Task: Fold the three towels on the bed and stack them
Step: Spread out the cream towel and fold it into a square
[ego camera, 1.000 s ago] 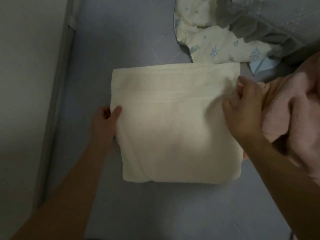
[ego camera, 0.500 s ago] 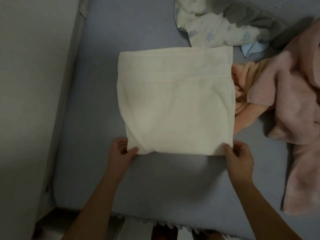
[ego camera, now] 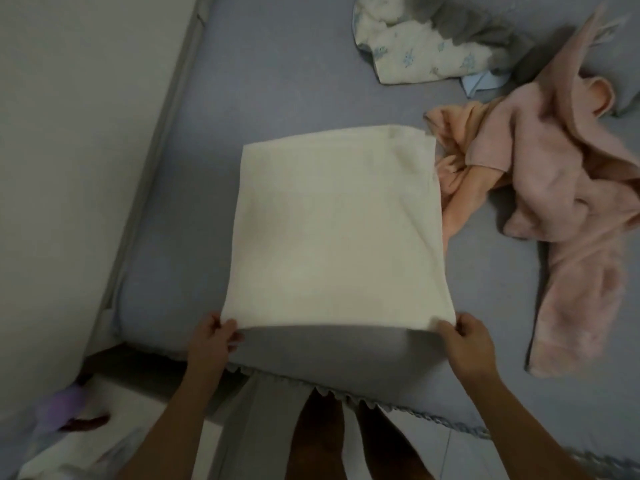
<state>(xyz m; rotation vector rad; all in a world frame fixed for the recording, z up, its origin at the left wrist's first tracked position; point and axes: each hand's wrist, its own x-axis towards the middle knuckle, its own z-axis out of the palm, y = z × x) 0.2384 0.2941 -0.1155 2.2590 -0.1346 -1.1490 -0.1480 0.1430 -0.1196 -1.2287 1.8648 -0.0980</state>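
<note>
A folded cream towel (ego camera: 336, 226) lies on the blue-grey bed (ego camera: 287, 77), its near edge lifted off the sheet. My left hand (ego camera: 213, 337) pinches the towel's near left corner. My right hand (ego camera: 464, 341) pinches the near right corner. To the right a crumpled pink towel (ego camera: 561, 188) sprawls over the sheet. A peach towel (ego camera: 460, 168) is bunched between the pink one and the cream towel's right edge.
A floral white cloth (ego camera: 415, 53) and a grey cloth (ego camera: 485, 32) lie at the far edge. A pale wall (ego camera: 69, 168) runs along the bed's left side. The bed's scalloped front edge (ego camera: 346, 398) is just below my hands. A purple object (ego camera: 65, 407) sits on the floor at left.
Both hands left the towel's sides and took its near corners. They have now lifted the near edge, and the towel has been drawn toward the bed's front edge.
</note>
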